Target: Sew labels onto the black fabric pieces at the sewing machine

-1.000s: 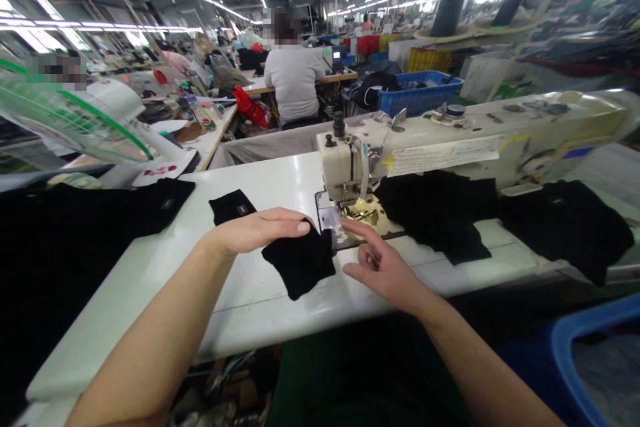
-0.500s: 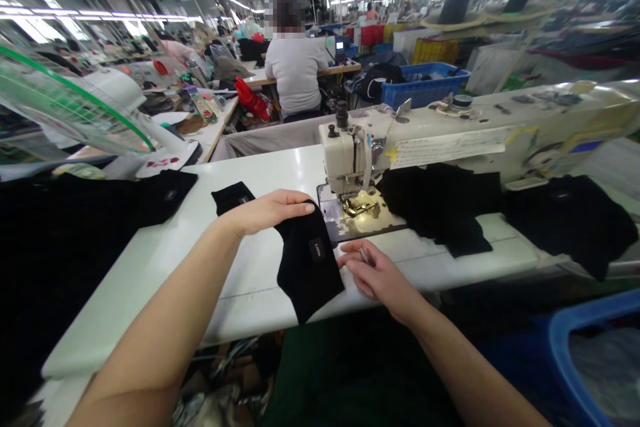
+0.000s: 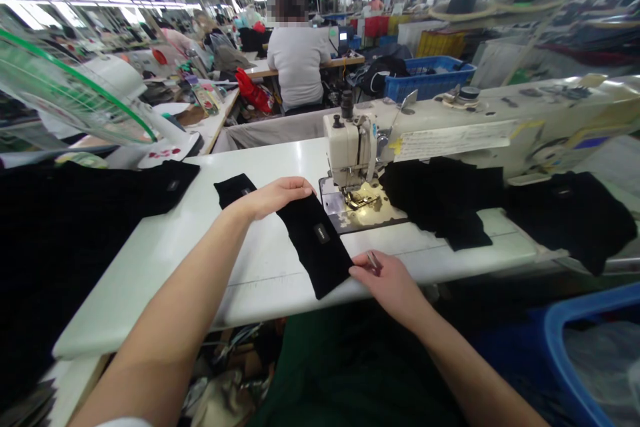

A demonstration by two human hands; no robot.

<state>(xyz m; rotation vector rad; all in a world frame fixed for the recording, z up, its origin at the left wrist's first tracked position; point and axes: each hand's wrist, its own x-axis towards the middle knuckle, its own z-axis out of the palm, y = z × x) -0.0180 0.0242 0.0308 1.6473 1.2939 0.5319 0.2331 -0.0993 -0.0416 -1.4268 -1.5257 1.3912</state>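
Note:
A black fabric piece (image 3: 317,263) with a small dark label (image 3: 322,233) stretches over the white table, left of the sewing machine's needle plate (image 3: 333,213). My left hand (image 3: 277,199) pinches its upper end between thumb and fingers. At its lower right corner, my right hand (image 3: 387,283) grips the edge with thumb and fingertips. A small metal tool (image 3: 373,260) also sits in the right hand; its kind is mostly hidden by the fingers. Partly behind my left hand lies another black labelled piece (image 3: 233,188).
The sewing machine head (image 3: 350,147) stands just beyond my hands. Black fabric pieces lie under its arm (image 3: 445,193) and farther right (image 3: 570,213). A black fabric pile (image 3: 100,213) covers the left side. A fan (image 3: 75,93) stands behind it, and a blue basket (image 3: 555,333) is at lower right.
My right hand has closed on the fabric's lower corner, where its fingers were beside the edge before. The piece now lies straighter, its lower end shifted right. The view has tilted slightly.

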